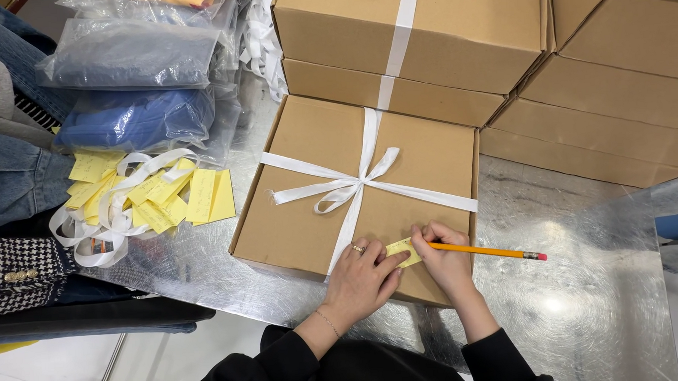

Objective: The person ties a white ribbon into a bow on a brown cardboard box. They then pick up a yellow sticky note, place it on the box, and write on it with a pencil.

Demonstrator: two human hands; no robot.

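Shiny metal table (580, 309) is bearing a ribboned cardboard box (308, 176). On its near edge, the left hand (360, 279) is lying open, pinning a yellow slip (403, 251). The right hand (443, 258) is gripping a pencil (485, 250), eraser pointing rightward, tip hidden.

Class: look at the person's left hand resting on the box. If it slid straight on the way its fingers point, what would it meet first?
The left hand points toward the small yellow slip it already touches; just past it, likely the right hand holding the pencil.

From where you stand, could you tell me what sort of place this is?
Probably a clothing packing or gift-wrapping station: stacked cardboard boxes, a ribbon-tied box on a metal table, bagged garments, and yellow tags.
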